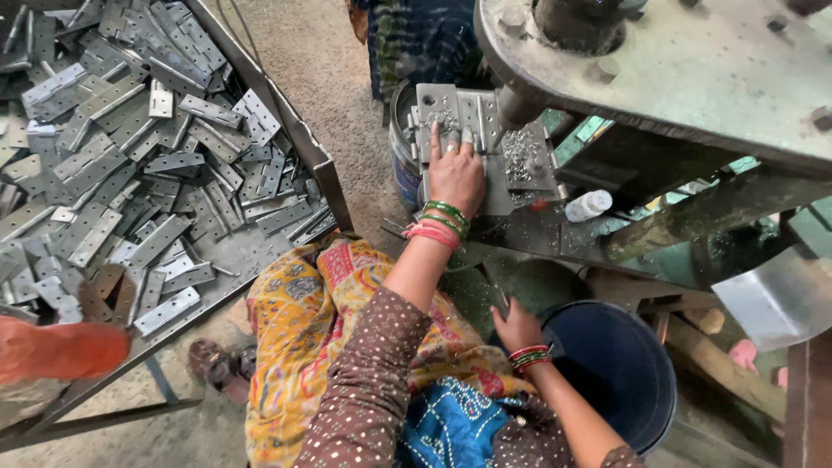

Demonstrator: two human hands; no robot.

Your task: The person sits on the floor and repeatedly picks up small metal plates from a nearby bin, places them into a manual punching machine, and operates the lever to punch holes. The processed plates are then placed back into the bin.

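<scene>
Fingers (449, 139) of the left hand (455, 173) lie flat and together, pressing a grey metal plate (451, 113) onto the press bed (520, 160) in the upper middle of the frame; the plate's long axis runs away from them, upward. The right hand (516, 326), lower, rests loosely curled at the blue bucket's (624, 364) rim.

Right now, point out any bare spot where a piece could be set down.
Bare tray floor shows between the hinge-plate heap and the tray rim. The press bed is crowded: left hand, metal chips. The right hand borders the blue bucket.
</scene>
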